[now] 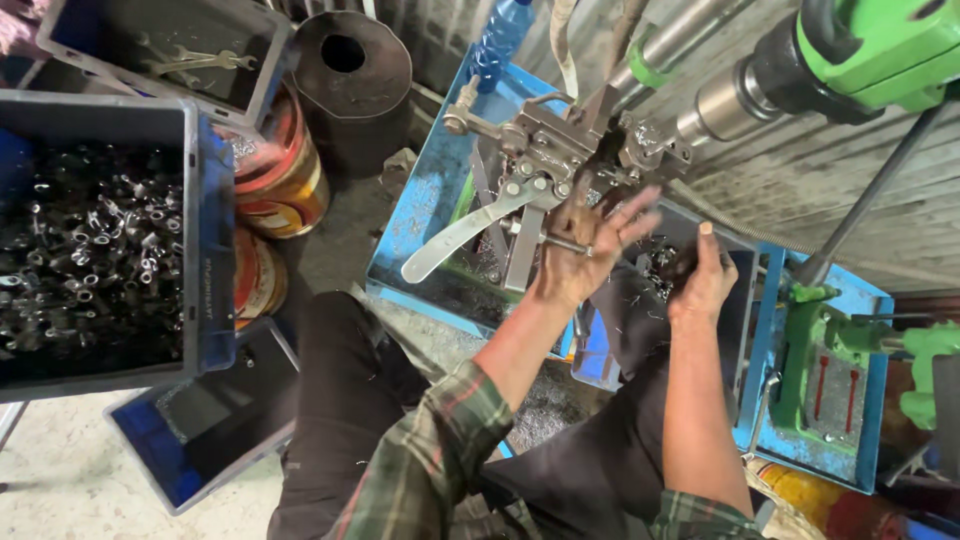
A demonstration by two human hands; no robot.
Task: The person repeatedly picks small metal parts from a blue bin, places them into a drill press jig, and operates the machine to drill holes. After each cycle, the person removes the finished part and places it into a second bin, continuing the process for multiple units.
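in front of my knees, on the blue tray [420, 215], stands the metal clamp fixture [545, 150] with its long pale lever [455, 240], and my left hand [585, 250] is just below it. the fingers [632, 212] are spread apart, reaching up toward the jaws of the fixture under the spindle [700, 115] of the green drill [870, 45]. a thin metal pin [567, 243] lies across this hand near a ring; i cannot tell if i grip it or if it only rests there. my right hand [705, 285] is curled, fingers together, inside the blue bin [745, 255] among small dark parts, but what it holds is hidden from me.

i think the danger is here: my open fingers are very near the spindle and the clamp, so they could be pinched or cut if the lever closes or the spindle comes down. the metal shavings on the tray are sharp. my loose plaid sleeve [440, 440] could also catch. the pin may slip and fall into the chips.
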